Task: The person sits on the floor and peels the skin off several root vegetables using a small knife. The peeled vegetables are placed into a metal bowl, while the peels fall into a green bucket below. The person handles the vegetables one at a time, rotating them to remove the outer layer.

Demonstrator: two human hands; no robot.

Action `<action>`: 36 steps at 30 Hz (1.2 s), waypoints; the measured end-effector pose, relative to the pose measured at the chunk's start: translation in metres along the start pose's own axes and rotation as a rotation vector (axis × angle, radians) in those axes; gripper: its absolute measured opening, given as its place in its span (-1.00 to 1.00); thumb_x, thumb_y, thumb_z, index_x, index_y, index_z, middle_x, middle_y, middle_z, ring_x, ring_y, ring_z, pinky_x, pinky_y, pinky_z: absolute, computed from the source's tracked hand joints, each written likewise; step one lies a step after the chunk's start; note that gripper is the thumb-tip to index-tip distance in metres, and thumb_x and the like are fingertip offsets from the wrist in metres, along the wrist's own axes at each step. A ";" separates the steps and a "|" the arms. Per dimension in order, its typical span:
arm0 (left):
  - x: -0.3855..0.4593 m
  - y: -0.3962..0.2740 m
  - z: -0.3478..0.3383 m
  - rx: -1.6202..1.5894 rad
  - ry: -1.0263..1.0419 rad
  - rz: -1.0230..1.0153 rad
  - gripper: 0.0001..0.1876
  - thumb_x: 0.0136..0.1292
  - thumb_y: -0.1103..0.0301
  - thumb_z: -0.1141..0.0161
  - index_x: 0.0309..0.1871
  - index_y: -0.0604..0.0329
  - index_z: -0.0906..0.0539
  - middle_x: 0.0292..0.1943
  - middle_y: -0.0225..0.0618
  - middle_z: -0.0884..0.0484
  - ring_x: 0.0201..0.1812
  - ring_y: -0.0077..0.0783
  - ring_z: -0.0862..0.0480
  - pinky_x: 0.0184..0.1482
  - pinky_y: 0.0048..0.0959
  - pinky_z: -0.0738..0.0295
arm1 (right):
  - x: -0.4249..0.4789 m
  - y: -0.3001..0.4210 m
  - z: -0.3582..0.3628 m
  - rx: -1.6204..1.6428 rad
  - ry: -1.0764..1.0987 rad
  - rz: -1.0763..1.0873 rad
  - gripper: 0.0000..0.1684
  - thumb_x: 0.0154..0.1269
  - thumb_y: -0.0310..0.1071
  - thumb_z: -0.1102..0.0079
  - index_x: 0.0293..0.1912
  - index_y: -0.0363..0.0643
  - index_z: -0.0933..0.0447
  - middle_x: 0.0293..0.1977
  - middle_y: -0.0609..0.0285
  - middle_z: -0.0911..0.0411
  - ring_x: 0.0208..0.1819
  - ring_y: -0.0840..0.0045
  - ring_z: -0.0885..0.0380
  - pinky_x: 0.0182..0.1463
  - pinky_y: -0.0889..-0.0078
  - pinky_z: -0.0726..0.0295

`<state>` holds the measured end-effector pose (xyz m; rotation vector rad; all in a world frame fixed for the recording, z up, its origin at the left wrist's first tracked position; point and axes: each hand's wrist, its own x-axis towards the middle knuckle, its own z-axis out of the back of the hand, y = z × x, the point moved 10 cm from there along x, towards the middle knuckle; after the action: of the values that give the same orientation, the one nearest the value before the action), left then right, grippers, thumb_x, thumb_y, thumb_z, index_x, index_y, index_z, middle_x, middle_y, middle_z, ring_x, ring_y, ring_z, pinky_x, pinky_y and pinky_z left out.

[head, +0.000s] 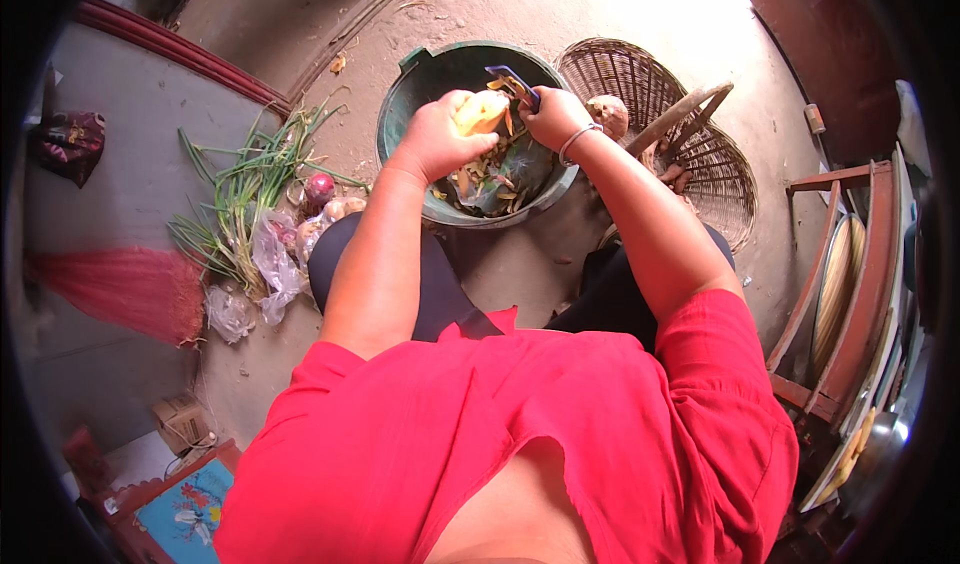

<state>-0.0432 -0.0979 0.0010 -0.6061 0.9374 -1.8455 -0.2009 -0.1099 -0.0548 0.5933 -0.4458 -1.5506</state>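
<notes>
My left hand (442, 135) grips a yellow-orange peeled root vegetable (481, 112), perhaps a sweet potato, over a green plastic tub (390, 121). In my right hand (556, 118) is a blue-handled peeler (511, 82), close to the far end of the vegetable, with strips of peel caught about its blade. I cannot tell whether the blade touches the flesh. Inside the tub lie peelings (514, 166) and scraps of clear plastic. To the right of the tub stands a wicker basket (626, 65) with a wooden handle, holding a large round tuber (609, 116) and several smaller reddish roots (676, 177).
Spring onions (251, 189), a red onion (320, 188) and plastic bags (276, 264) lie on the floor at left, beside a red mesh sack (127, 286). A wooden rack (855, 294) stands at right. A cardboard box (180, 421) sits at lower left.
</notes>
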 end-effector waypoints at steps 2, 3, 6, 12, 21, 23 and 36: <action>0.001 0.002 0.006 0.038 -0.030 0.020 -0.44 -0.07 0.28 -0.44 0.03 0.23 -0.51 -0.14 -0.25 -0.65 -0.12 -0.48 -0.61 0.00 -0.46 -0.48 | -0.006 0.015 0.010 0.077 -0.045 0.071 -0.73 0.16 -0.20 -0.08 -0.24 -0.15 -0.58 -0.38 -0.07 -0.59 -0.25 0.09 -0.58 -0.14 0.11 -0.52; 0.002 0.004 0.007 0.018 -0.044 0.019 -0.44 -0.06 0.29 -0.44 0.03 0.24 -0.50 -0.13 -0.26 -0.65 -0.12 -0.49 -0.61 0.00 -0.46 -0.48 | -0.010 0.022 0.014 0.084 -0.054 0.088 -0.74 0.16 -0.20 -0.10 -0.25 -0.15 -0.57 -0.39 -0.06 -0.59 -0.26 0.09 -0.58 -0.14 0.12 -0.52; 0.007 0.014 0.012 -0.010 -0.119 -0.025 -0.44 -0.10 0.21 -0.45 -0.03 0.27 -0.52 -0.16 -0.10 -0.66 -0.12 -0.25 -0.67 -0.04 -0.38 -0.53 | -0.022 0.044 0.020 0.112 -0.132 0.197 -0.73 0.13 -0.17 -0.21 -0.27 -0.16 -0.54 -0.46 -0.04 -0.57 -0.35 0.11 -0.58 -0.27 0.21 -0.52; 0.004 0.016 -0.007 -0.113 0.085 0.101 -0.54 0.01 0.33 -0.40 -0.01 0.24 -0.54 -0.35 -0.39 -0.63 -0.44 -0.60 -0.55 -0.40 -0.57 -0.47 | -0.027 0.039 0.009 0.053 -0.158 0.131 -0.78 0.15 -0.19 -0.18 -0.29 -0.12 -0.56 -0.43 -0.04 -0.59 -0.32 0.09 -0.58 -0.23 0.17 -0.54; 0.002 0.013 -0.008 -0.267 0.111 0.072 -0.51 0.04 0.28 -0.38 0.04 0.20 -0.50 -0.45 -0.44 -0.57 -0.58 -0.65 -0.46 -0.56 -0.62 -0.37 | -0.014 0.028 0.020 0.104 -0.174 0.082 -0.73 0.16 -0.16 -0.14 -0.27 -0.17 -0.56 -0.43 -0.06 -0.58 -0.30 0.08 -0.58 -0.19 0.14 -0.52; 0.004 0.013 -0.006 -0.210 0.073 0.031 -0.50 0.01 0.28 -0.39 0.02 0.21 -0.49 -0.37 -0.40 -0.59 -0.48 -0.61 -0.52 -0.44 -0.57 -0.45 | -0.016 0.036 0.019 0.131 -0.179 0.114 -0.74 0.17 -0.18 -0.14 -0.27 -0.17 -0.55 -0.44 -0.06 -0.58 -0.32 0.08 -0.57 -0.22 0.14 -0.52; 0.007 0.000 0.000 0.072 -0.033 -0.022 -0.55 -0.16 0.38 -0.39 -0.11 0.20 -0.57 -0.23 -0.22 -0.65 -0.17 -0.38 -0.64 -0.07 -0.45 -0.49 | -0.027 0.050 0.019 -0.081 -0.062 0.159 -0.80 0.10 -0.21 -0.16 -0.31 -0.09 -0.56 -0.42 -0.02 -0.58 -0.29 0.10 -0.58 -0.18 0.13 -0.54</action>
<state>-0.0462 -0.1038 0.0010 -0.6036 0.8423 -1.8747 -0.1721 -0.0880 -0.0067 0.4373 -0.4640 -1.4312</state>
